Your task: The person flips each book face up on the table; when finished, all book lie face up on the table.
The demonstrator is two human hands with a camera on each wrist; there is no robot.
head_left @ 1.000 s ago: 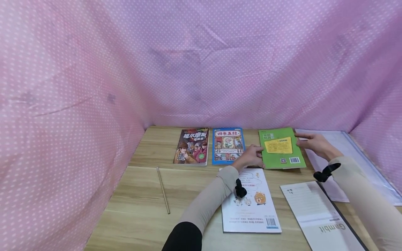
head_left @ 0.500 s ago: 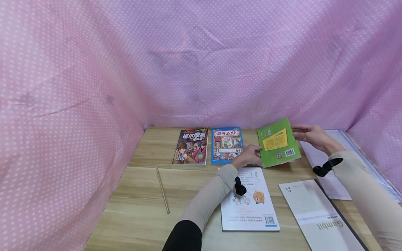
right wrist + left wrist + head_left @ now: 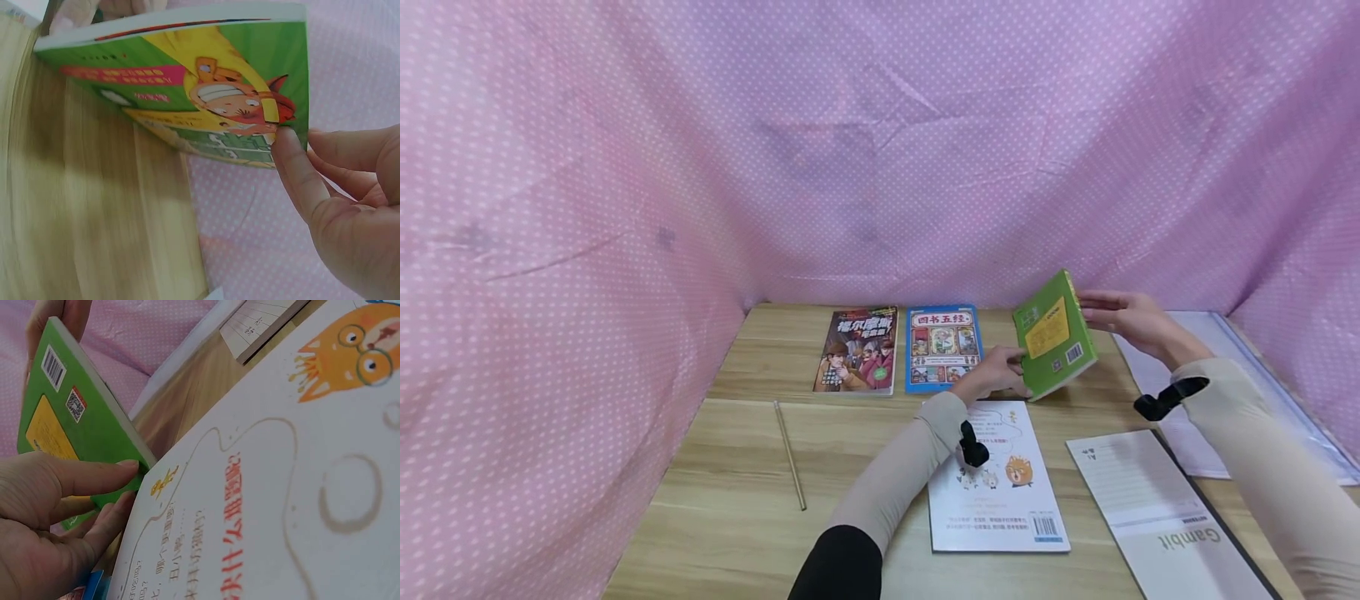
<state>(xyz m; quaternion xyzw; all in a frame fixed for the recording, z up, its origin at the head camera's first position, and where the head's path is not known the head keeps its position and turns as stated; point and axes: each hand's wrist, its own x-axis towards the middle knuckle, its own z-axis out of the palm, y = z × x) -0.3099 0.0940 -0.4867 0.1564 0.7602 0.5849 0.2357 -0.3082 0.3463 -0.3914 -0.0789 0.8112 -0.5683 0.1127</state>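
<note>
The left hand (image 3: 996, 372) pinches the near left edge of a green book (image 3: 1049, 337) between thumb and fingers; the right hand (image 3: 1138, 325) pinches its raised right edge, other fingers extended. The book stands tilted near the table's (image 3: 722, 467) far edge, right of centre. Its back cover carries a yellow panel, a barcode and a QR code. Only the right wrist view shows the front: a cartoon figure in red and a pink band of Chinese characters too blurred to read.

Left of it, along the far edge, lie a blue book (image 3: 943, 350) titled 四书五经 and a dark comic-style book (image 3: 856, 350) headed 福尔摩斯. Toward the near edge, a white book (image 3: 1000, 517) shows a barcode and an orange animal; the left wrist view brings out a red line including 什么难题呢?. To its right, a notebook (image 3: 1150, 500) reads "NOTEBOOK" and "Gambit" upside down. A pale flat sheet (image 3: 1225, 342) lies by the right edge; a thin gold stick (image 3: 791, 458) lies toward the left edge. Pink dotted cloth (image 3: 887, 167) hangs behind.
</note>
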